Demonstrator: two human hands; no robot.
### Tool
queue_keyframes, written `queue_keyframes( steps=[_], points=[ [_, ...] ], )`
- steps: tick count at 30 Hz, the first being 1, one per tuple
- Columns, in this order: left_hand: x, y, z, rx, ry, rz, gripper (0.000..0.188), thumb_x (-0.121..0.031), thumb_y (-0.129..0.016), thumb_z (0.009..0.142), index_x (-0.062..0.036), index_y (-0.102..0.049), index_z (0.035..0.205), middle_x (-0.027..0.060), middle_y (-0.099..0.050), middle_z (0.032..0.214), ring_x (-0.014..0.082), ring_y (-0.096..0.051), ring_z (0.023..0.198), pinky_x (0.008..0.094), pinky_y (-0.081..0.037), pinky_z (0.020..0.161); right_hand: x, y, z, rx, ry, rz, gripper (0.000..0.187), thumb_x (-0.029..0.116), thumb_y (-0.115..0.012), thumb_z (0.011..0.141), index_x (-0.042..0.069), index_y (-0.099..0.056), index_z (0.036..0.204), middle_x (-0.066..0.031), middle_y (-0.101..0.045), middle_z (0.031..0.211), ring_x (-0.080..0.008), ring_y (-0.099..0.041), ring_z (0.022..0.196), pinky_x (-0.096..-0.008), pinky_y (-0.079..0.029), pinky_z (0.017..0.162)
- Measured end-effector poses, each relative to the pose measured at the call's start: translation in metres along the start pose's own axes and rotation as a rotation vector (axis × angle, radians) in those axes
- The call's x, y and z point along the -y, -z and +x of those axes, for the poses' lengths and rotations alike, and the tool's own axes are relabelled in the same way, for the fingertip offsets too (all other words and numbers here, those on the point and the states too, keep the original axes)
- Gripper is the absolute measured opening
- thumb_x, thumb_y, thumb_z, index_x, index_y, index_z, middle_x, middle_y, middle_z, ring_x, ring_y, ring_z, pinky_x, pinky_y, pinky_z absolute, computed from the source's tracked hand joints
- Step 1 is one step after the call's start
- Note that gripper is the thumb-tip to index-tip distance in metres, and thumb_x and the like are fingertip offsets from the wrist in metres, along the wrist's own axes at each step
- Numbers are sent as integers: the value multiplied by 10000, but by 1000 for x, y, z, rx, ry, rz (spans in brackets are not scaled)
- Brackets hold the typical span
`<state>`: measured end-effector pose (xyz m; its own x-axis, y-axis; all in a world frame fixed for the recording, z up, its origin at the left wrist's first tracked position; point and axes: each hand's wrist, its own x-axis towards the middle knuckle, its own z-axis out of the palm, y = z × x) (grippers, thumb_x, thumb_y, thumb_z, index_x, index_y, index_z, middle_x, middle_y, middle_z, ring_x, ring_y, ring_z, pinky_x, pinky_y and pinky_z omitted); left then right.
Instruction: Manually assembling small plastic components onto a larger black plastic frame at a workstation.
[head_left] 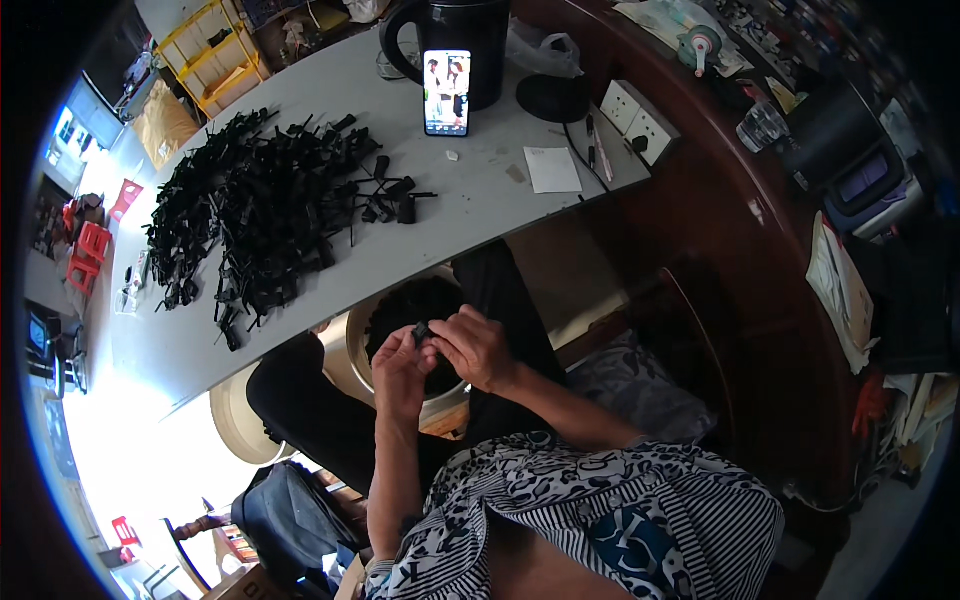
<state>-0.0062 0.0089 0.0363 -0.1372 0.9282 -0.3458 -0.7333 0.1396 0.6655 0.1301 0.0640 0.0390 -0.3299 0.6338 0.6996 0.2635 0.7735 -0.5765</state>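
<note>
Across the upper left lies a grey table (450, 210), its near edge slanting down toward the person's left, where glare washes out the corner. Toward its left end a broad heap (270, 195) of black parts with thin stems covers much of the top; they tangle and overlap so closely that single ones are hard to tell apart, except for a few strays on the heap's right side. Below the near edge, between the person's knees, stands a pale bucket (355, 350), partly hidden by the hands and forearms, its dark contents hard to make out. Near the far edge is a black jug (490, 50), its top cut off by the view. Over the bucket the left hand (398, 372) and right hand (476, 352) meet, both pinching with thumb and fingers. A lit phone (447, 95) stands upright before the jug, and a white sheet of paper (552, 170) lies near the table's right end. Smallest is the black piece (420, 331) pinched between both hands' fingertips, which partly cover it, leaving its shape unclear.
</note>
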Motion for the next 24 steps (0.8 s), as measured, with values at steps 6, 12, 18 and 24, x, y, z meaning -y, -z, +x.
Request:
queue_keyframes(
  steps=[6,12,18,24],
  points=[
    [-11,-3,-1,-105,-87,355,82,-40,-537,838,-1,-554,908,61,-604,751,119,-580,598,230,-489,553,-24,9,12,205,-590,861,191,218,-610,829,41,-571,887,49,-478,697,-32,-432,612,-186,-353,530],
    [-26,-13,-5,0,-110,573,105,55,-563,744,21,-581,841,81,-614,715,134,-597,560,219,-495,512,-26,20,22,589,-879,1148,161,174,-657,792,63,-541,811,50,-469,644,-9,-367,485,-157,-274,410],
    [-22,-20,-6,102,-105,637,165,90,-563,719,29,-574,872,93,-622,749,154,-622,636,238,-521,571,-26,11,17,538,-849,1008,224,207,-694,757,58,-527,758,39,-491,631,-27,-405,511,-181,-326,438],
    [-15,-28,-13,-27,-253,654,128,114,-532,751,42,-522,856,95,-602,783,161,-622,676,240,-518,607,1,2,16,297,-907,1002,233,198,-629,816,55,-484,703,28,-468,646,-43,-421,615,-208,-362,546]
  ],
)
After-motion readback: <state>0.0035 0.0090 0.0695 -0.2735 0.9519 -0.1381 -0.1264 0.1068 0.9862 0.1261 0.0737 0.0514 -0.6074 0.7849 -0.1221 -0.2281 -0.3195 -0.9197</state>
